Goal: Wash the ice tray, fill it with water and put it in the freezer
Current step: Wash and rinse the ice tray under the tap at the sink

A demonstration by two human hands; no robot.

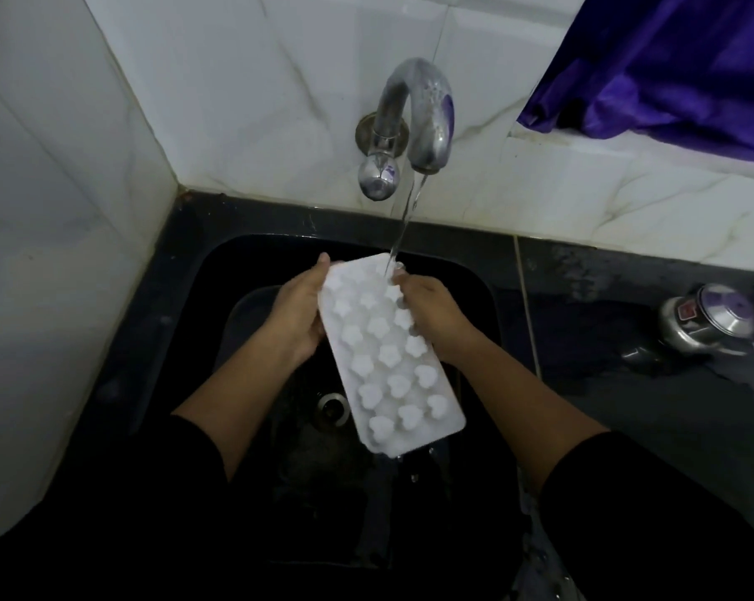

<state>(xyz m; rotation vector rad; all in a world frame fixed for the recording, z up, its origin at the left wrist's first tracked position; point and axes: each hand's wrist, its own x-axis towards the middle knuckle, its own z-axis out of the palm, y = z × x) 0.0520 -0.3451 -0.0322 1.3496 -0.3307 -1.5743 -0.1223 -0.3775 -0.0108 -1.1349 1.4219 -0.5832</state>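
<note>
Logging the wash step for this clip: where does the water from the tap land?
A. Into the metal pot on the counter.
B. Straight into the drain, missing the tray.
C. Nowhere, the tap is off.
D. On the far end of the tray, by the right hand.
D: the stream from the tap strikes the far end of the tray, right beside the right hand, while the left hand grips the opposite edge.

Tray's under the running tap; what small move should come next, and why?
Probably slide the white moulded ice tray farther under the water stream: it strikes only the far corner by the right hand, while the left hand grips the other edge.
</note>
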